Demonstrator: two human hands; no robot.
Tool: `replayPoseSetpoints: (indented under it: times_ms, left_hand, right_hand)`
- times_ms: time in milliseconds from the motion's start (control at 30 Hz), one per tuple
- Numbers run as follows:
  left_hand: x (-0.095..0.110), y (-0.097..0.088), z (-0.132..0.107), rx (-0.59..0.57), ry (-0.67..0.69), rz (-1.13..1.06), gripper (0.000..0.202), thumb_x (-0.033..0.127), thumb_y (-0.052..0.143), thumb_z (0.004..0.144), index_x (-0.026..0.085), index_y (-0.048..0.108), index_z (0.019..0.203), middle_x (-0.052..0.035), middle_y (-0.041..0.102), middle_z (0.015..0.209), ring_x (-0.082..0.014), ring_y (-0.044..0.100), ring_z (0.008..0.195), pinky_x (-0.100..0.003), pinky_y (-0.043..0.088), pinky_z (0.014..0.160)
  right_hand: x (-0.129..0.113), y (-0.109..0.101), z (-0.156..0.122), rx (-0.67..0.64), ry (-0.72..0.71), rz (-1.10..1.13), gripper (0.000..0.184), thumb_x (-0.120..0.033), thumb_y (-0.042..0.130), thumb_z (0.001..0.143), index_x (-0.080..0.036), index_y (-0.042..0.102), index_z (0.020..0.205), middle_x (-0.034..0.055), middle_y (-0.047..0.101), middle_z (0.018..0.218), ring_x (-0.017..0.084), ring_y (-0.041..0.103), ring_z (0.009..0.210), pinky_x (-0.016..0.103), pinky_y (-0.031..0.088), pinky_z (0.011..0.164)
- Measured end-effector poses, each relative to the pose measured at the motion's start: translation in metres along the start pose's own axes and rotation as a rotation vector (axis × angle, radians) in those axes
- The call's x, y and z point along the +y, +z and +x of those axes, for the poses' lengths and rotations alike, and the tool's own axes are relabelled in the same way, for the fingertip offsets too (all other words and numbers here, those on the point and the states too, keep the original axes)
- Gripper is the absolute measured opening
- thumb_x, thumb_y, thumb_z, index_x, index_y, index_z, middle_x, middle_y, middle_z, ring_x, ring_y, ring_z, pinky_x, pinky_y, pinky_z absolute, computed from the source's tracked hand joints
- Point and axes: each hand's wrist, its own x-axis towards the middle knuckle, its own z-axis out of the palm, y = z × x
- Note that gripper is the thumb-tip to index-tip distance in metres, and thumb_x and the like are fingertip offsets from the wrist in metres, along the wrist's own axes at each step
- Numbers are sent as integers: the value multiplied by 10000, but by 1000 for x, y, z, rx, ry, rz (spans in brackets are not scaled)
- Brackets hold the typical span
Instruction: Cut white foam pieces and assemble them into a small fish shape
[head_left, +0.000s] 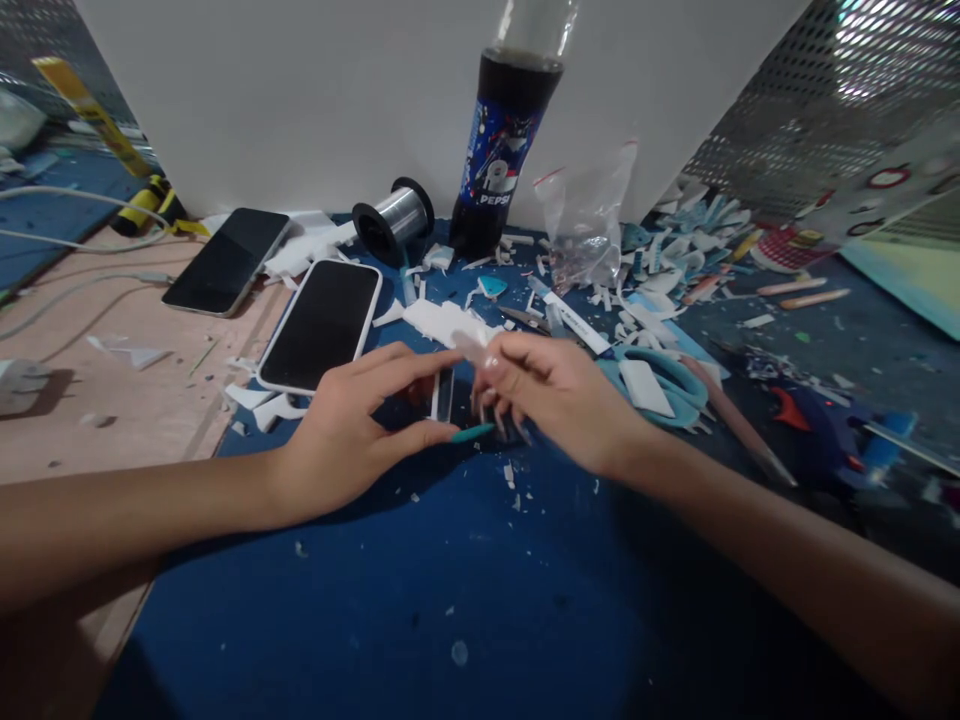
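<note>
1. Blue bench (420, 590) before a white panel (300, 110), strewn with scraps (450, 322).
2. Left hand (352, 420): grip closed on a narrow strip (444, 396), pinched between thumb and index finger.
3. Right hand (562, 395): just beside the strip, fingers bent; whether its grip holds anything cannot be told.
4. Behind: spool (397, 216) and bottle (504, 150).

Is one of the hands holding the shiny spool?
No, the spool sits beside the bottle, apart from both the left hand and the right hand.
</note>
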Motion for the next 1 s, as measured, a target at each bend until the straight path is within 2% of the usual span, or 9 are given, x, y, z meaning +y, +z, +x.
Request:
replayPoseSetpoints:
  times_ms: [100, 233, 300, 433, 533, 567, 633, 800, 1000]
  left_hand:
    - [-1, 0, -1, -41, 50, 5, 423, 316, 698, 853, 197, 599, 1247, -16, 655, 843, -131, 598, 708, -229, 520, 639]
    - [-1, 1, -4, -35, 195, 61, 412, 356, 645, 890, 202, 577, 1265, -31, 671, 895, -126, 612, 727, -218, 522, 646]
    - [0, 1, -4, -52, 211, 50, 415, 379, 627, 898, 194, 570, 1265, -28, 662, 881, -122, 614, 725, -216, 523, 648]
    - [0, 0, -5, -86, 37, -150, 497, 436, 632, 889, 200, 486, 1302, -20, 660, 902, -130, 635, 756, -219, 526, 651]
    - [0, 0, -4, -92, -134, -290, 234, 397, 547, 947, 177, 521, 1024, -2, 624, 795, -117, 599, 670, -209, 480, 564]
    - [0, 0, -4, -97, -165, -319, 205, 384, 527, 955, 180, 505, 938, 7, 601, 750, -114, 578, 633, -210, 455, 531]
    - [0, 1, -2, -138, -176, -357, 209, 376, 529, 948, 182, 503, 875, 10, 582, 717, -116, 559, 612, -217, 430, 508]
    - [1, 1, 2, -366, -178, -430, 185, 284, 493, 971, 172, 635, 931, 5, 626, 720, -100, 571, 606, -201, 442, 541]
    - [3, 1, 4, -367, -254, -626, 180, 297, 519, 970, 178, 645, 920, 26, 591, 649, -87, 569, 560, -181, 465, 524]
  right_hand:
    - [-6, 11, -4, -122, 101, 184, 429, -561, 625, 846, -175, 533, 684, -39, 547, 559, 65, 486, 450, 208, 375, 418]
    - [-10, 17, -5, -139, 171, 294, 363, -501, 682, 816, -164, 580, 726, -56, 552, 536, 54, 481, 426, 196, 373, 406]
    - [-10, 18, -5, -152, 164, 325, 331, -474, 681, 827, -163, 596, 751, -61, 554, 524, 57, 497, 431, 196, 390, 421]
    - [-9, 19, -6, -141, 120, 425, 356, -431, 720, 808, -162, 549, 650, -72, 514, 494, 49, 495, 428, 189, 405, 440]
    - [-8, 21, -7, -112, 115, 534, 350, -401, 743, 795, -161, 536, 648, -75, 520, 498, 42, 465, 401, 178, 375, 394]
    - [-7, 23, -8, -103, 112, 564, 348, -395, 744, 795, -160, 534, 648, -72, 531, 506, 40, 464, 397, 174, 366, 384]
    - [-7, 25, -9, -76, 101, 600, 343, -390, 743, 798, -159, 536, 650, -74, 533, 517, 40, 477, 402, 169, 359, 380]
    - [-5, 29, -12, -94, 75, 590, 332, -396, 697, 844, -163, 540, 668, -78, 508, 515, 41, 474, 412, 171, 371, 399]
    - [-3, 29, -12, -110, 36, 536, 298, -396, 639, 893, -168, 546, 725, -60, 531, 593, 49, 493, 473, 180, 403, 446]
